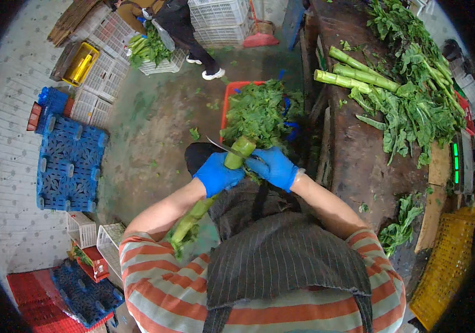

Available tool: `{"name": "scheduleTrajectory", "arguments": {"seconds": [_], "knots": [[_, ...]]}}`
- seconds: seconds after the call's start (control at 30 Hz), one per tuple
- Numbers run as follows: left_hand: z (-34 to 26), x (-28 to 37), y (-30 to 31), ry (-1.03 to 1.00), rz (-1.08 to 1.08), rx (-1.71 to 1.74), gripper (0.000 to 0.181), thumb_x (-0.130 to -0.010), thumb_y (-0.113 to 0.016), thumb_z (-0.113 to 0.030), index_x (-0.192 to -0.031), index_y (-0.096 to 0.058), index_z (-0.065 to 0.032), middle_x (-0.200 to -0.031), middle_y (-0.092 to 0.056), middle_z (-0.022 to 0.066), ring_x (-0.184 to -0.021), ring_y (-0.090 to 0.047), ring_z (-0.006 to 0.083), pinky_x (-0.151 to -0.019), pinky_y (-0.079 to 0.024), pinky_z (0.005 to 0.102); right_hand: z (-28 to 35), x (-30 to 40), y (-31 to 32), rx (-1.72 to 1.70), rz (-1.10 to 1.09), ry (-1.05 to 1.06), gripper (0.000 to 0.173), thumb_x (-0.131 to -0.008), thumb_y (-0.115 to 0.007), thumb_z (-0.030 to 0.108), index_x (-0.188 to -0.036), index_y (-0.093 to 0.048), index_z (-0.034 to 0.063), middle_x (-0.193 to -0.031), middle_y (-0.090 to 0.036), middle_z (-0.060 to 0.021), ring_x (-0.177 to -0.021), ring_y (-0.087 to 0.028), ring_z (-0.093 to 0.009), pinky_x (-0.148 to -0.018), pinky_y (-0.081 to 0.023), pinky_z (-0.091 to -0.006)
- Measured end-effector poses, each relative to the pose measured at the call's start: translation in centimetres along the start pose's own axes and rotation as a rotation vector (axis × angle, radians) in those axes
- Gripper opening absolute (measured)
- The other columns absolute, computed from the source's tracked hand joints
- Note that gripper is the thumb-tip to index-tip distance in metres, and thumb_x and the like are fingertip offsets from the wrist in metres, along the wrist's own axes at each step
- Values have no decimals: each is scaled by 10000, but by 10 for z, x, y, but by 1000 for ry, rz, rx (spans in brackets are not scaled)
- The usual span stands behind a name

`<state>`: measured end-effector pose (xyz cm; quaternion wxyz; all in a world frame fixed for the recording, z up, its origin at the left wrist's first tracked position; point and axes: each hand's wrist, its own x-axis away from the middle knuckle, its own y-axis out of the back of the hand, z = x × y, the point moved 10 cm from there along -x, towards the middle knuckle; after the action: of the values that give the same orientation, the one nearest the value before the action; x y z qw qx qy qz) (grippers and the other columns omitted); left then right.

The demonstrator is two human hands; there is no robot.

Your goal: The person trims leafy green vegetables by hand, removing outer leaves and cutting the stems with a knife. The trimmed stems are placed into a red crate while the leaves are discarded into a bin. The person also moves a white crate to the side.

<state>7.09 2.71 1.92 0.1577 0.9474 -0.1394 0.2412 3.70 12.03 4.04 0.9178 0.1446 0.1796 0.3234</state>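
My left hand (221, 175), in a blue glove, is closed around a thick green vegetable stalk (234, 159). Its lower length slants back under my left forearm to a leafy end. In my right hand (274, 167), also gloved in blue, is a knife (219, 144) whose handle is hidden by the fingers. The thin blade lies across the stalk near its cut top end. Just beyond my hands stands a red-orange crate (223, 110) heaped with green leaves (254, 110).
To the right, a dark worktable (356, 166) bears thick stalks (362, 75) and leafy greens (412, 104). Blue plastic pallets (71, 166) and white crates (106, 75) line the left wall. Ahead, a co-worker (179, 25) handles greens over a white crate (164, 66).
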Motion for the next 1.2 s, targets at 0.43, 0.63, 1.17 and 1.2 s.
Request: {"name": "scheduleTrajectory", "arguments": {"seconds": [0.43,0.63,1.17,1.2], "knots": [[-66,59,106,-200,-347,-200,185,-655,-651,-134,-799,-583,-40,-653,-587,81,-525,-540,137,-496,-438,274,-249,85,-2,-93,-32,-606,290,-856,-472,328,-977,-533,71,-674,-579,-100,-505,-517,-187,-474,-410,-307],[-71,2,34,-175,-206,-1253,620,-676,-637,-312,-1221,-413,-120,-704,-595,185,-648,-588,349,-564,-459,435,-61,37,-4,-714,-195,-583,224,-797,-597,206,-966,-510,87,-696,-574,-27,-539,-522,-89,-430,-408,-237],[-198,-3,-58,-986,-418,-543,181,-719,-641,-171,-877,-642,-84,-759,-625,102,-641,-596,240,-579,-478,300,-108,135,96,-1417,-575,-530,339,-849,-475,417,-946,-518,95,-706,-549,-60,-422,-425,-66,-358,-341,-165],[-177,-3,-40,-966,-468,-257,112,-737,-615,-83,-835,-638,-35,-773,-631,103,-638,-600,186,-592,-475,274,-134,147,109,-1490,-621,-520,343,-842,-480,428,-917,-514,95,-691,-539,-64,-396,-400,-56,-336,-321,-165]]}}
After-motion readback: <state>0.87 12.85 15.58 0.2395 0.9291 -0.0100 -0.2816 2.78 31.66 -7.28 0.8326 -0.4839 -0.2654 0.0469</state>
